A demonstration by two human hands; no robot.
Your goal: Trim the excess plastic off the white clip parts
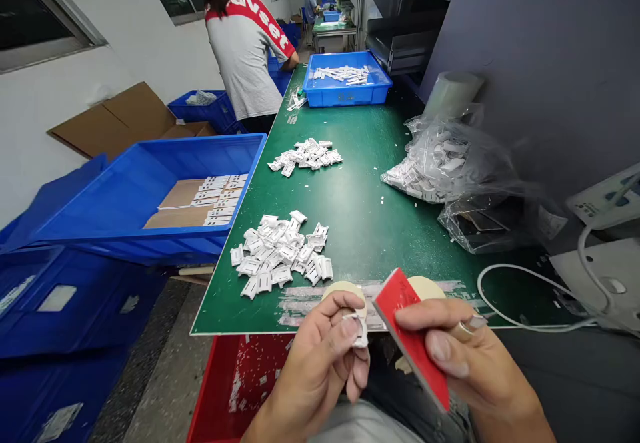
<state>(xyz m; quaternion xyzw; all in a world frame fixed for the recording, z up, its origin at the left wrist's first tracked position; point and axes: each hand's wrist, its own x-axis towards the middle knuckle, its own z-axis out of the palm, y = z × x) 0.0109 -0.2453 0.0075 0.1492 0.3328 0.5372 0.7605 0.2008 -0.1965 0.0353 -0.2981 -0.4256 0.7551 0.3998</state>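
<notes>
Between the thumb and fingers of my left hand (325,356) is a small white plastic part (360,331), partly covered by the fingertips. My right hand (470,349) grips a flat red block (413,339) with a greyish edge, tilted and just right of the part, apart from it. Beyond my hands, on the green tabletop (370,229), lies a heap of similar white parts (283,249). A smaller pile of white parts (307,155) sits farther back. Two pale round discs, a left disc (345,289) and a right disc (426,287), show at the table's near edge behind my hands.
A blue tray (347,98) with white pieces stands at the far end. On the right are a clear bag of white parts (435,163) and a white cable (483,283). Left sits a large blue bin (145,163); below, a red bin (215,389). A person (250,49) bends beyond.
</notes>
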